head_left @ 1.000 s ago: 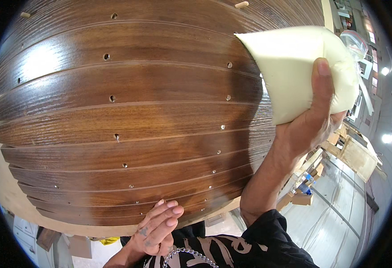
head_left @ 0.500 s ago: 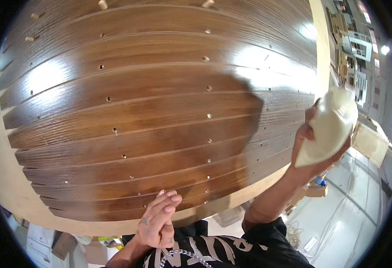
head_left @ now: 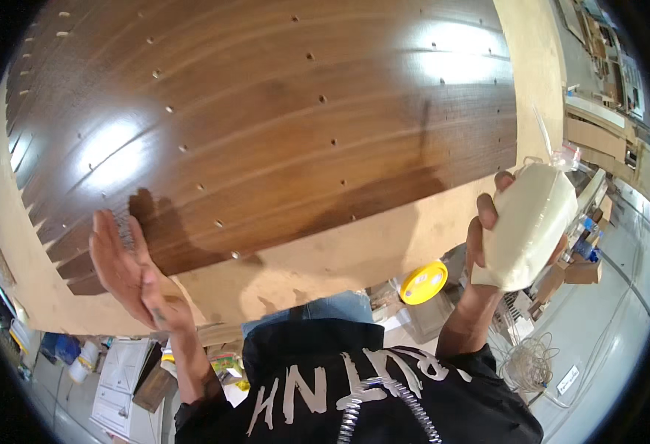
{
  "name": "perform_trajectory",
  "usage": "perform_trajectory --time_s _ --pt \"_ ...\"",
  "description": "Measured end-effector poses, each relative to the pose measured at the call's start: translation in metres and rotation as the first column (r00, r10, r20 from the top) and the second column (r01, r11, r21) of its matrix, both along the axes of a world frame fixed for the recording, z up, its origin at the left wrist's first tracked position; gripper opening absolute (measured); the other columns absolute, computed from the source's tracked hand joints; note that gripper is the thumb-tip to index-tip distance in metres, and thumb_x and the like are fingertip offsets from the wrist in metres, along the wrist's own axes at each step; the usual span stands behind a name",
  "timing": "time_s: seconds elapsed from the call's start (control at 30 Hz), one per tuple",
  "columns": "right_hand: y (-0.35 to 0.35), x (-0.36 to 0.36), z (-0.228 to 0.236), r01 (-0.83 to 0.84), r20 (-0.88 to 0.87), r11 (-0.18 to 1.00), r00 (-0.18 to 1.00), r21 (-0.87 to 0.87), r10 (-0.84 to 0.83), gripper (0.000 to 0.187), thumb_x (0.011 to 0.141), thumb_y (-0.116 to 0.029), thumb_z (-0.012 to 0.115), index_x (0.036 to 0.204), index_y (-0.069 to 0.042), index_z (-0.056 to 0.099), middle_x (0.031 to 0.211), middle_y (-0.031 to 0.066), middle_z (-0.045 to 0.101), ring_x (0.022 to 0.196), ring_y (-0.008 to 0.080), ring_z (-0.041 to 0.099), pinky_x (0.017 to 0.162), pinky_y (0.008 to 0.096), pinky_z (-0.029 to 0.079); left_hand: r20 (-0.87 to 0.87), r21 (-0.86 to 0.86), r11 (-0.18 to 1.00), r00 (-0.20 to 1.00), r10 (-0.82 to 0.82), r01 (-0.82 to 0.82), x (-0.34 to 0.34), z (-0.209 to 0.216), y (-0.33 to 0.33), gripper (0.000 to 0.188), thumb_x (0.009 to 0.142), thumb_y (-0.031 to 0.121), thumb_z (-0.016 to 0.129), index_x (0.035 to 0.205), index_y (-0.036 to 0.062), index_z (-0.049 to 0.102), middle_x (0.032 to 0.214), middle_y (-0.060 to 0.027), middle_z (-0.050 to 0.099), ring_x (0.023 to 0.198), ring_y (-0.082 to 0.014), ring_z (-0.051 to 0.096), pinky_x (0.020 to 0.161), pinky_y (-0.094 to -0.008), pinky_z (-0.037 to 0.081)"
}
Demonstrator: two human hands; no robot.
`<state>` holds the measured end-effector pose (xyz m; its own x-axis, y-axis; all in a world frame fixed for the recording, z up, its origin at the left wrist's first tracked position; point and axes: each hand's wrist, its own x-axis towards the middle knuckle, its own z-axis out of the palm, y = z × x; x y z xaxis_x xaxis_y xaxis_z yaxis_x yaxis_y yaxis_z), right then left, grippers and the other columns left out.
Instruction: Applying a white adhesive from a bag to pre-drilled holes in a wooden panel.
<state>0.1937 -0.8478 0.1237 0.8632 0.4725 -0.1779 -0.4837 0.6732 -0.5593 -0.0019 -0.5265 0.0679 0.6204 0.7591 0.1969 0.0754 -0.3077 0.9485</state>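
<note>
My right hand (head_left: 483, 222) is wrapped around a cream-coloured squeeze bottle (head_left: 526, 226), held up over the near right corner of the work surface. A thin pale tip and a bit of clear, reddish wrap show at the bottle's far end. My left hand (head_left: 126, 268) holds nothing; its fingers are stretched out, above the near left part of the brown wooden boards (head_left: 266, 163). Rows of small drilled holes (head_left: 219, 223) run across these boards, which lie side by side. A few short wooden dowels (head_left: 63, 33) show at the far left.
A pale wooden table (head_left: 325, 263) borders the boards. Below its near edge are a yellow round lid (head_left: 423, 283), a coil of wire (head_left: 528, 362) and a white panel (head_left: 121, 385). Cardboard boxes (head_left: 583, 272) and stacked wood (head_left: 599, 137) stand at the right.
My left hand has moved left and farther out over the boards, its fingers straightening. My right hand has shifted slightly nearer with the bottle and tilted it. The view has shifted too.
</note>
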Motion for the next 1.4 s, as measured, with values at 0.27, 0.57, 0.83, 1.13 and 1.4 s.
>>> perform_trajectory --time_s 0.27,0.57,0.83,1.13,1.4 --pt "0.006 -0.029 -0.006 0.323 0.352 0.598 0.933 -0.733 -0.072 0.086 0.072 -0.044 0.073 0.133 0.008 0.042 0.12 0.0196 0.058 0.105 0.0297 0.061 0.092 0.0404 0.05 0.075 0.143 0.982 0.991 0.112 -0.122 0.009 -0.006 -0.019 0.053 0.094 0.014 0.035 0.141 -0.0099 0.026 0.138 -0.0319 0.042 0.13 -0.042 0.042 0.107 -0.053 0.037" --pt "-0.016 -0.023 -0.036 0.286 0.479 0.618 0.862 -0.733 0.169 0.066 0.081 -0.033 0.064 0.132 0.006 0.045 0.119 0.0181 0.059 0.108 0.0306 0.061 0.093 0.0424 0.051 0.027 0.313 0.948 0.998 0.056 -0.061 -0.004 -0.016 -0.01 0.049 0.092 0.008 0.027 0.136 -0.013 0.03 0.129 -0.0357 0.047 0.121 -0.0463 0.049 0.103 -0.0533 0.045" --pt "-0.002 -0.022 -0.037 0.34 0.527 0.59 0.832 -0.732 0.174 0.063 0.082 -0.035 0.067 0.128 0.005 0.049 0.117 0.0161 0.06 0.106 0.0284 0.062 0.09 0.0416 0.052 0.013 0.349 0.937 1.0 0.023 -0.026 -0.014 -0.024 0.002 0.05 0.09 0.006 0.024 0.136 -0.013 0.03 0.131 -0.0351 0.046 0.122 -0.0464 0.049 0.102 -0.0554 0.045" --pt "-0.017 -0.016 -0.039 0.334 0.543 0.586 0.81 -0.739 0.223 0.066 0.083 -0.037 0.067 0.129 0.005 0.047 0.118 0.0164 0.06 0.104 0.0285 0.063 0.089 0.0426 0.053 -0.343 0.654 0.741 0.933 0.107 0.155 -0.02 -0.015 0.007 0.049 0.092 0.007 0.023 0.117 -0.018 0.056 0.128 -0.0276 0.055 0.126 -0.037 0.049 0.109 -0.0452 0.037" --pt "0.003 -0.032 -0.023 0.339 0.487 0.445 0.829 -0.829 0.276 0.076 0.076 -0.043 0.072 0.129 0.005 0.048 0.118 0.0156 0.06 0.105 0.0272 0.061 0.09 0.041 0.051 -0.374 0.608 0.763 0.927 0.032 0.219 -0.021 -0.015 0.009 0.052 0.09 0.007 0.02 0.12 -0.0176 0.055 0.13 -0.0255 0.055 0.125 -0.0366 0.05 0.108 -0.0456 0.039"
